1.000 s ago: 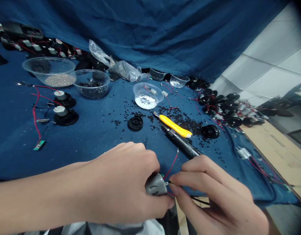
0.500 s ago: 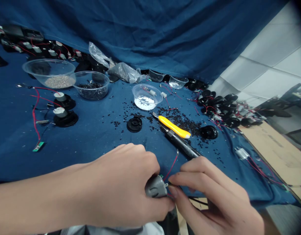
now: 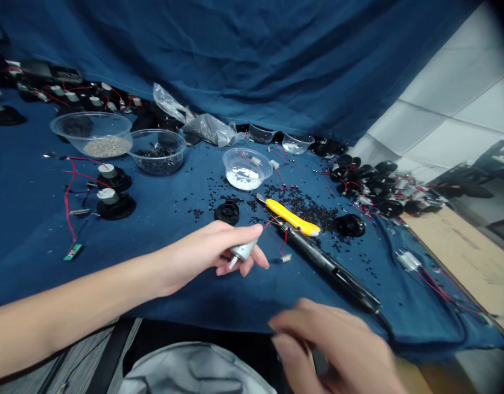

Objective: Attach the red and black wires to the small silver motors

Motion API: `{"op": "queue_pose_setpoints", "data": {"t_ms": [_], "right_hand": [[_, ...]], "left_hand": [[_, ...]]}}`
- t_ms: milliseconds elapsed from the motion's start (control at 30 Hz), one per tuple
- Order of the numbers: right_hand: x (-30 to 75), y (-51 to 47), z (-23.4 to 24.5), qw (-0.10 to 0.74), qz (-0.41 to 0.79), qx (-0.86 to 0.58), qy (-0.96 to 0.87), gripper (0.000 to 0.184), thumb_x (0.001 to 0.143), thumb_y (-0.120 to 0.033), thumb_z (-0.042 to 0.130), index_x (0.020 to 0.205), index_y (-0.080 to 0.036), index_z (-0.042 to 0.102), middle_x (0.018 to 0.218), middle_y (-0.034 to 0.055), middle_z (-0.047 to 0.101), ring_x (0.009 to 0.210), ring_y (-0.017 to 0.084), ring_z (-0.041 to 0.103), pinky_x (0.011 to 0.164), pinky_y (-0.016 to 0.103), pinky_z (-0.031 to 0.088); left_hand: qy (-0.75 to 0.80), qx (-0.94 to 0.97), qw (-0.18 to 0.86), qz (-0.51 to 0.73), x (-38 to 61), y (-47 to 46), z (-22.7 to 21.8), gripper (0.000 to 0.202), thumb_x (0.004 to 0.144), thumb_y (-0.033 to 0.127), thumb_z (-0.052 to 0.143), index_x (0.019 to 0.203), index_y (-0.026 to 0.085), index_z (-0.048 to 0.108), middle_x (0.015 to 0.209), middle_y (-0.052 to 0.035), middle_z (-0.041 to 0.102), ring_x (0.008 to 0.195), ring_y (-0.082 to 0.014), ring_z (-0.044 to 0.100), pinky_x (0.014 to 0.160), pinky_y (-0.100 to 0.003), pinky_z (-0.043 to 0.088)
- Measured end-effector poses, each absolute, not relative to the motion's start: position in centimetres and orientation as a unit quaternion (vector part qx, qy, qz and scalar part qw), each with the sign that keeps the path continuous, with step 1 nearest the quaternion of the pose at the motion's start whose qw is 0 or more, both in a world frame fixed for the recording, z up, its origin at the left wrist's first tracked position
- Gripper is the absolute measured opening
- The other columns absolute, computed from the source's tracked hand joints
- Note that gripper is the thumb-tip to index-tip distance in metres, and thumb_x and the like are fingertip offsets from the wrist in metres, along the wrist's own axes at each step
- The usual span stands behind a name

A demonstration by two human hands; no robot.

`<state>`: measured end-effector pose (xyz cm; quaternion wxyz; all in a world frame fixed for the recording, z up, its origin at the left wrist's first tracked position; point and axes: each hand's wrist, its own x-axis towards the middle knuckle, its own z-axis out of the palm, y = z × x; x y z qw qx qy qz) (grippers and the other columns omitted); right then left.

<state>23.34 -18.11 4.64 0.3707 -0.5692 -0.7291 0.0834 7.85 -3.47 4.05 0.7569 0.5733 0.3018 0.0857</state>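
My left hand (image 3: 210,243) holds a small silver motor (image 3: 244,250) between thumb and fingers, its white-tipped shaft pointing down toward me. A thin red wire (image 3: 285,241) runs off the motor's far side, with a small whitish part (image 3: 286,258) hanging at one end. Low in the view, my right hand (image 3: 334,342) is apart from the motor, its fingers curled and smeared by motion; whether it holds anything is unclear. Just beyond the motor lie a black corded pen-shaped tool (image 3: 331,268) and a yellow-handled knife (image 3: 290,216).
Small black bits (image 3: 313,208) are scattered around the knife. Behind stand clear tubs, one with white contents (image 3: 243,179), another with black pieces (image 3: 159,158). Wired motors on black bases (image 3: 116,205) sit left; a pile of black parts (image 3: 370,180) lies right.
My left hand has moved up and away with the motor and turned it over. My right hand has let go of the wire at the motor and drawn back toward me.
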Motion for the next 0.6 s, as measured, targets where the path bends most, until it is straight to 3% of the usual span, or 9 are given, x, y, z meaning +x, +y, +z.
{"op": "queue_pose_setpoints", "data": {"t_ms": [167,267,467,600], "right_hand": [[21.3,-16.5,1.8,0.387,0.447,-0.604,-0.534,0.022,0.094,-0.035,0.052,0.093,-0.018,0.067,0.062,-0.0012,0.061,0.047,0.009,0.053,0.045,0.018,0.041],[20.8,-15.8,1.1,0.444,0.582,-0.542,-0.412,0.032,0.090,-0.045,0.059,0.098,-0.015,0.067,0.063,0.0001,0.062,0.042,0.007,0.051,0.042,0.017,0.042],[20.4,-14.9,1.6,0.486,0.612,-0.496,-0.378,0.034,0.087,-0.047,0.064,0.089,-0.013,0.068,0.054,-0.0010,0.058,0.038,0.007,0.046,0.038,0.017,0.041],[20.4,-14.8,2.0,0.513,0.596,-0.490,-0.376,0.032,0.084,-0.045,0.068,0.080,-0.013,0.066,0.050,-0.0024,0.055,0.036,0.006,0.042,0.037,0.016,0.038]], "left_hand": [[0.320,0.513,0.786,0.131,8.1,-4.9,3.8,0.054,0.089,0.060,0.049,0.093,0.013,0.076,0.082,-0.0051,0.065,0.076,-0.0144,0.051,0.065,-0.023,0.036],[0.328,0.507,0.780,0.166,8.3,-5.5,3.9,0.050,0.088,0.059,0.052,0.094,0.015,0.076,0.083,-0.0033,0.064,0.080,-0.0150,0.055,0.069,-0.024,0.038],[0.258,0.526,0.784,0.205,8.4,-5.9,3.3,0.045,0.092,0.053,0.048,0.096,0.017,0.074,0.084,-0.0034,0.064,0.065,-0.0114,0.052,0.053,-0.020,0.035],[0.225,0.544,0.781,0.207,8.3,-6.1,2.9,0.045,0.095,0.052,0.042,0.101,0.018,0.072,0.079,-0.0050,0.066,0.066,-0.0139,0.054,0.056,-0.021,0.039]]}}
